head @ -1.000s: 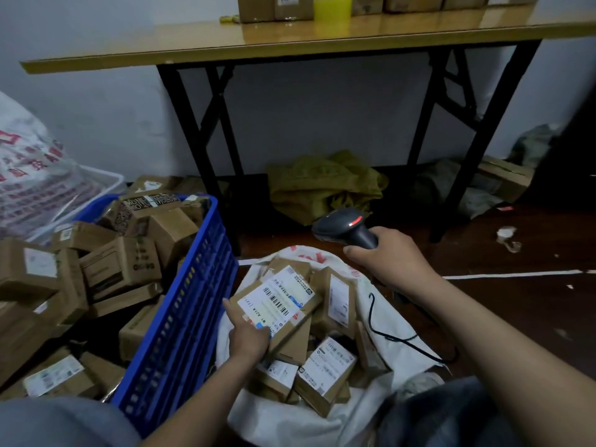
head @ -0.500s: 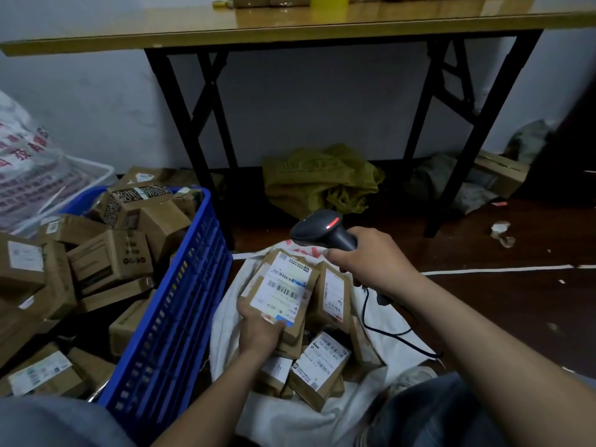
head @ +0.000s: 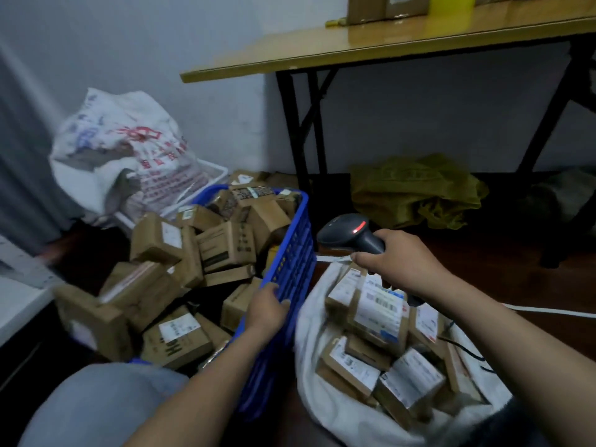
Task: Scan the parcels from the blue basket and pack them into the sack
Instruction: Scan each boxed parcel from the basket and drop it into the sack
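The blue basket at centre left is heaped with brown cardboard parcels. To its right the white sack lies open, with several labelled parcels inside; the top one shows a barcode label. My left hand reaches over the basket's right rim with loosely curled fingers, and I see nothing in it. My right hand grips the black barcode scanner above the sack's far edge, its red light lit.
A yellow-topped table with black legs stands behind, boxes on it. A printed white bag fills a white crate at the back left. A yellow-green sack lies under the table. The scanner's cable runs across the sack.
My left hand has let go of the labelled parcel, which now lies in the sack, and has moved left to the basket's rim. The view has swung left. My right hand keeps the scanner.
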